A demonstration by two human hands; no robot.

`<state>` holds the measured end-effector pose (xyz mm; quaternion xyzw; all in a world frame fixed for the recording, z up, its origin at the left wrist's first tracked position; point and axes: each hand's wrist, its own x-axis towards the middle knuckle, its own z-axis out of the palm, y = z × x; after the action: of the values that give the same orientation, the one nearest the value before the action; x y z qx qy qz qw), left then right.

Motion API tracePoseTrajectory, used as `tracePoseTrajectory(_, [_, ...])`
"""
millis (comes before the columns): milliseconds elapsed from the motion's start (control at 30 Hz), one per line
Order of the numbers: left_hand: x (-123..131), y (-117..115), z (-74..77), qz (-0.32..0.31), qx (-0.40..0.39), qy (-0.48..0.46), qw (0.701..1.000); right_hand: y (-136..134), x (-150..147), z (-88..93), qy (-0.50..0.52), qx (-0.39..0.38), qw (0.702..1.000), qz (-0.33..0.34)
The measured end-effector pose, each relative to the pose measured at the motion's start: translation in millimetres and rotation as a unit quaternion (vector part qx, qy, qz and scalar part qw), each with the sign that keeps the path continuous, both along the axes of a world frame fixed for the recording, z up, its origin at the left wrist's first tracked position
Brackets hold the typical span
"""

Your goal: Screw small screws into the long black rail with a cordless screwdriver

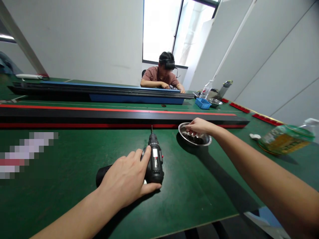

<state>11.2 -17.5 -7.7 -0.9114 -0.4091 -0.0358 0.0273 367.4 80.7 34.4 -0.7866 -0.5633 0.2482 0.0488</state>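
A black cordless drill (155, 161) lies on its side on the green table, its bit pointing away from me. My left hand (124, 176) is wrapped over its handle and body, hiding most of the grip. To the right stands a shallow metal bowl (207, 141) holding small dark pieces (193, 137) that look like screws. My right hand (196, 126) reaches over the rim into it, fingers bent and drawn together. Whatever may be between those fingertips is too small to tell. Beyond the drill runs a long black bar with red stripes (124, 117).
Another long black and blue bar (137, 97) lies farther back, with a person (159, 74) seated behind it. At the far right are a blue basket (203, 103), a clear bottle (206, 89) and a second metal bowl (215, 103). A large plastic jug (286, 138) lies nearer on the right.
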Motion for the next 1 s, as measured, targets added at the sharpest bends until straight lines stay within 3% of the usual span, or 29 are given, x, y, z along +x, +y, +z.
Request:
tracePoseTrajectory(167, [-1.0,-1.2,1.1,0.001,-0.008,0.004,1.0,-3.3,11.1,-8.0,0.032,-0.021,0.997,0.073])
tracePoseTrajectory(367, [-0.4,-1.2,1.1,0.005,-0.007,0.007,1.0,-4.9,11.1,-8.3,-0.063,-0.083,0.986,0.134])
tracePoseTrajectory(500, [0.0,-1.0,1.4,0.001,-0.004,0.005,1.0,-5.9,7.3,-8.8,-0.051,-0.095,0.981,0.16])
tracePoseTrajectory(1000, [0.1,-1.5,2.8,0.004,-0.008,0.003,1.0,-6.4,7.7,19.3,0.028,-0.08,0.99,0.116])
